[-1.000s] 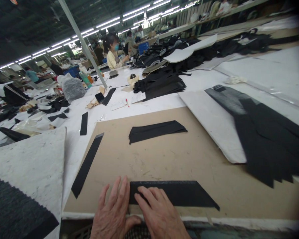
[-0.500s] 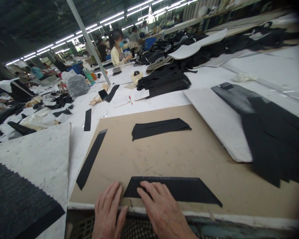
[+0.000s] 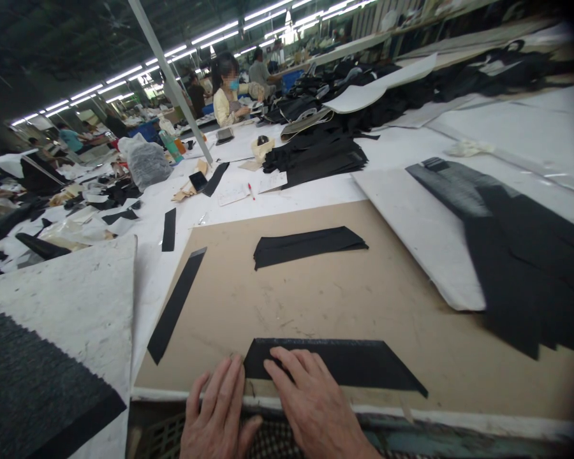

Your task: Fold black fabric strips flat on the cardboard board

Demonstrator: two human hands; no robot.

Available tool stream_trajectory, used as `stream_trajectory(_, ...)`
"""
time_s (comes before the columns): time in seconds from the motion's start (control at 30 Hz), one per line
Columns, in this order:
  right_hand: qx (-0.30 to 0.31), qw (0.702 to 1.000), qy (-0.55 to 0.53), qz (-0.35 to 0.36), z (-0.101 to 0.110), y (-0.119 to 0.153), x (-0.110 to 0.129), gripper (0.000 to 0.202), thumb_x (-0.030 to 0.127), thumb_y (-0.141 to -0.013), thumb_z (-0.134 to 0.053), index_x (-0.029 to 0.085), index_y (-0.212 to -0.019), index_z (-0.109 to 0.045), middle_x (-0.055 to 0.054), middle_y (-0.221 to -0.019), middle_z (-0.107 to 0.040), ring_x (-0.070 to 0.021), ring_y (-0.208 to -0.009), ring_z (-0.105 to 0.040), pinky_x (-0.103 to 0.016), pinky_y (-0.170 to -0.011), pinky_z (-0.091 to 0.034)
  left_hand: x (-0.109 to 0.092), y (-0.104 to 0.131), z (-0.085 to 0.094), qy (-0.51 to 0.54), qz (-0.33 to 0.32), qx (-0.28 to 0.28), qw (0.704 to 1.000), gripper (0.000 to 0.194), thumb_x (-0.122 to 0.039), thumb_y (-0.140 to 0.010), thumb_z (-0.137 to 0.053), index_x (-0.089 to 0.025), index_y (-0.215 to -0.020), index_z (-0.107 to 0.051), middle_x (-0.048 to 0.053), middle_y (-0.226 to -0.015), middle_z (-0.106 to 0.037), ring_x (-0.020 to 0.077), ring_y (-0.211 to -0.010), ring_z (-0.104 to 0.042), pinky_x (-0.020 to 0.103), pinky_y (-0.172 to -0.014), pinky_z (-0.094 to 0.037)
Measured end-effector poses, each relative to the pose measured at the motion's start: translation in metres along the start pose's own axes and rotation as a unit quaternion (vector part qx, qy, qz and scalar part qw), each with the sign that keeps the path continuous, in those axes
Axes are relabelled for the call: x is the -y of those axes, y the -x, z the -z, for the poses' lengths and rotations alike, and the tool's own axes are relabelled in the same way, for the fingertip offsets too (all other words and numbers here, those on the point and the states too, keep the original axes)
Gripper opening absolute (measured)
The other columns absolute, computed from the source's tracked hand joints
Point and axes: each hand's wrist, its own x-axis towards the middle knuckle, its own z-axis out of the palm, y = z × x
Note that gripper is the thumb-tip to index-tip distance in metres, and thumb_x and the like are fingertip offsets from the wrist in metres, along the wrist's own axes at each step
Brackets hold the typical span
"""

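Note:
A black fabric piece with slanted ends lies flat along the near edge of the tan board. My right hand rests on its left half, fingers stretched out and thumb apart. At the piece's left end, my left hand lies open, its fingertips touching the board and the fabric's tip. Toward the board's far side sits a small stack of black fabric strips. A single black strip with a grey end lies slantwise near the left edge.
Fanned black fabric pieces cover part of a white board at right. Dark textured cloth lies on a pale board at left. Farther back are a phone, a red pen, a metal post and a masked person.
My left hand has shifted right and slightly down, up to the fabric's left tip. My right hand stays in the same place on the piece.

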Motion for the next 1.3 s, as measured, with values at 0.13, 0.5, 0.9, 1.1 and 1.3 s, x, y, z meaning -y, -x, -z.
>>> stream_trajectory(0.13,-0.003,1.000,0.003,-0.003,-0.001,0.000,0.000,0.046,0.020,-0.085,-0.071,0.023,-0.130,-0.059,-0.002,-0.133,-0.061,-0.0245,-0.109,-0.051,-0.039,-0.099,-0.036,-0.001,0.004,0.000,0.058,0.068,0.028,0.996,0.047,-0.036,-0.102,-0.045,-0.007,-0.138,-0.053,0.014,-0.144,-0.056,0.0244,-0.136,-0.045,0.036,-0.117,-0.026)
stream_trajectory(0.5,0.000,1.000,0.004,-0.006,0.003,-0.002,0.002,0.046,0.021,-0.085,-0.072,0.023,-0.129,-0.060,-0.002,-0.134,-0.061,-0.0250,-0.110,-0.051,-0.038,-0.101,-0.033,-0.003,0.001,-0.006,0.042,0.042,0.004,0.998,0.049,-0.033,-0.098,-0.054,-0.010,-0.141,-0.052,0.013,-0.141,-0.060,0.0252,-0.135,-0.047,0.040,-0.122,-0.018)
stream_trajectory(0.9,0.001,1.000,0.004,-0.013,0.002,-0.001,0.003,0.047,0.017,-0.085,-0.068,0.024,-0.130,-0.059,-0.003,-0.134,-0.061,-0.0256,-0.111,-0.053,-0.039,-0.100,-0.037,0.011,0.003,-0.007,0.145,0.145,0.044,0.978,0.037,-0.024,-0.102,-0.044,-0.027,-0.137,-0.056,0.005,-0.150,-0.051,0.0197,-0.137,-0.047,0.037,-0.108,-0.047)
stream_trajectory(1.1,-0.046,0.999,0.016,0.002,-0.003,-0.002,0.000,0.038,0.023,-0.086,-0.066,0.023,-0.124,-0.062,-0.003,-0.129,-0.065,-0.0256,-0.106,-0.057,-0.039,-0.094,-0.041,0.009,-0.005,-0.019,0.092,0.087,0.017,0.992,0.043,-0.031,-0.099,-0.052,-0.024,-0.142,-0.053,0.007,-0.144,-0.057,0.0241,-0.132,-0.054,0.038,-0.102,-0.053)
stream_trajectory(1.3,-0.141,0.988,0.023,0.055,-0.003,-0.003,-0.007,0.012,0.021,-0.097,-0.053,0.019,-0.102,-0.064,-0.001,-0.104,-0.072,-0.0161,-0.081,-0.062,-0.032,-0.068,-0.045,0.028,0.005,-0.039,0.147,0.043,-0.017,0.988,0.035,-0.032,-0.101,-0.047,-0.029,-0.135,-0.056,0.006,-0.137,-0.063,0.0207,-0.120,-0.064,0.032,-0.092,-0.059)
